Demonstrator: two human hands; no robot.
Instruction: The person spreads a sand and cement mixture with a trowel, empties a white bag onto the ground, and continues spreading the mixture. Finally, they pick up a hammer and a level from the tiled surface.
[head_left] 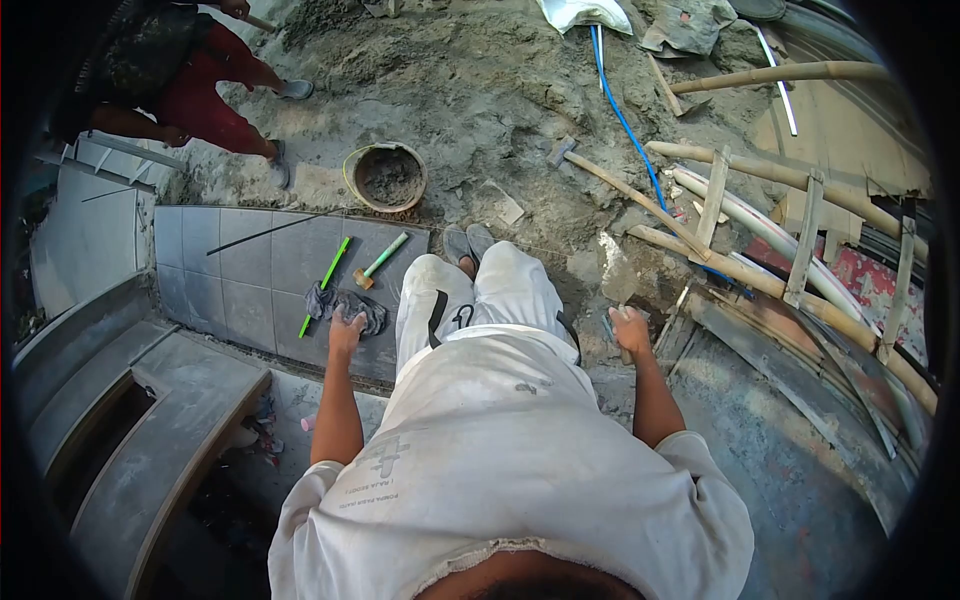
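My left hand (347,328) is closed on a crumpled dark grey rag (371,314) over the grey floor tiles (246,262). Under the rag's left side lies a bright green straight strip (335,262). A mallet (381,261) with a green and white handle rests on the tiles just beyond. On my other side, my right hand (630,328) is closed around what looks like a small trowel (626,355); a short handle end shows below the fist, and the fingers hide most of the rest. Bare grey ground lies beneath it.
A bucket (420,190) of dark mortar stands beyond the tiles. A long-handled sledgehammer (620,184) leans toward a bamboo ladder (790,275) on the right. A blue hose (628,125) crosses the rough soil. At upper left stands another person (215,85). Concrete steps (180,385) are at lower left.
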